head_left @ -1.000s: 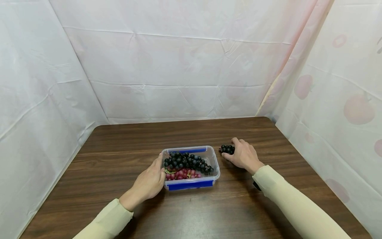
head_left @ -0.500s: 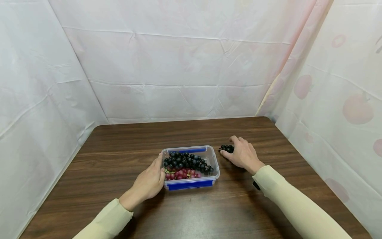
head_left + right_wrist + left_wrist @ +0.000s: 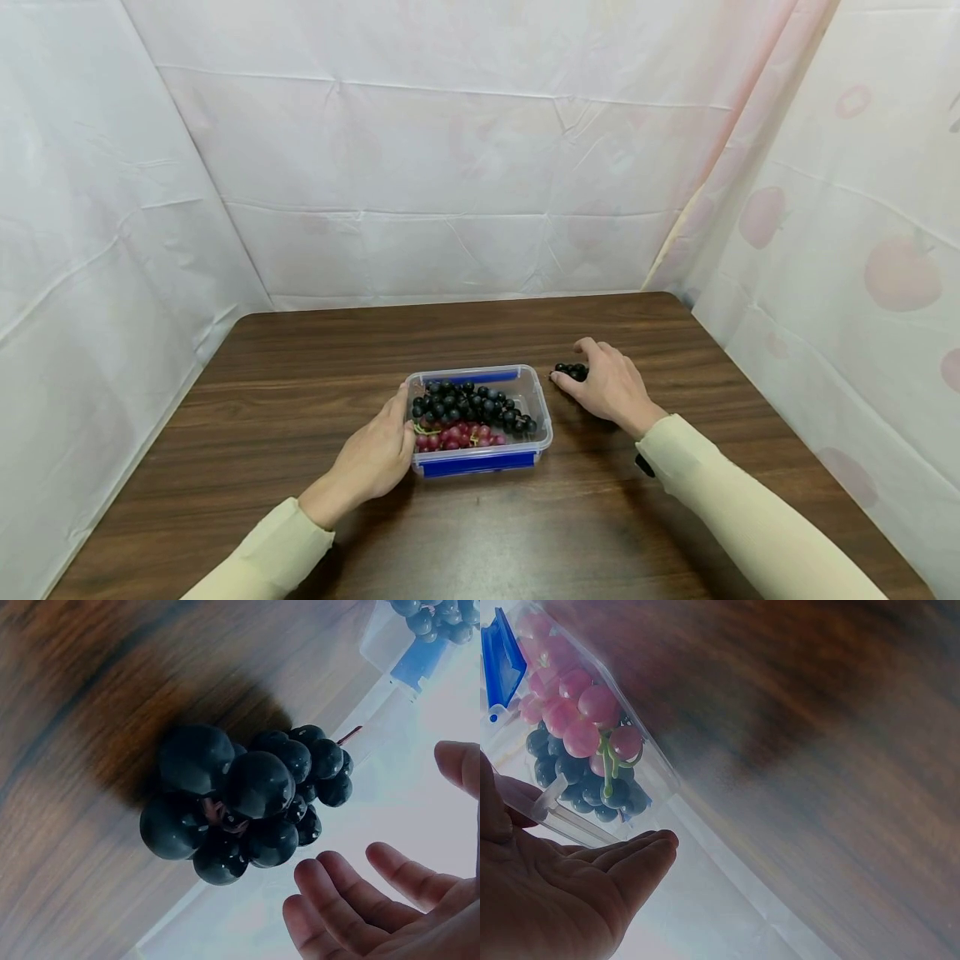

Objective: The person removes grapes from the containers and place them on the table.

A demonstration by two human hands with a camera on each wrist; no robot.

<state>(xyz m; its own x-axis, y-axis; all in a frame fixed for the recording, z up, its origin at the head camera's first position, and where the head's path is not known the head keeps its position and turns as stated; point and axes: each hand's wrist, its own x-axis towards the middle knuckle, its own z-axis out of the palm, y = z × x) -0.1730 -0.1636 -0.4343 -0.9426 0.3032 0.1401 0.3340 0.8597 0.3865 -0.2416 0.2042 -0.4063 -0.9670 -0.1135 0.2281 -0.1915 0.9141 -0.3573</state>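
A clear plastic box (image 3: 543, 417) with blue side clips stands on the table in the head view. Inside lie black grapes (image 3: 465, 402), with a bunch of red grapes (image 3: 581, 712) along the near side. My left hand (image 3: 375, 454) rests against the box's left end, its fingers extended along the wall in the left wrist view. Right of the box, a smaller bunch of black grapes (image 3: 240, 795) lies on the wood. My right hand (image 3: 611, 387) reaches around this bunch with thumb and fingers spread; the right wrist view shows the fingertips apart from the grapes.
The brown wood-grain table (image 3: 480, 533) has rounded far corners. A pale sheet (image 3: 450, 167) hangs behind its far edge, and more sheeting (image 3: 847, 250) with faded fruit prints hangs on the right.
My right hand has shifted slightly left and away from me, its thumb covering a bit more of the small bunch. The left hand and the box have stayed put.
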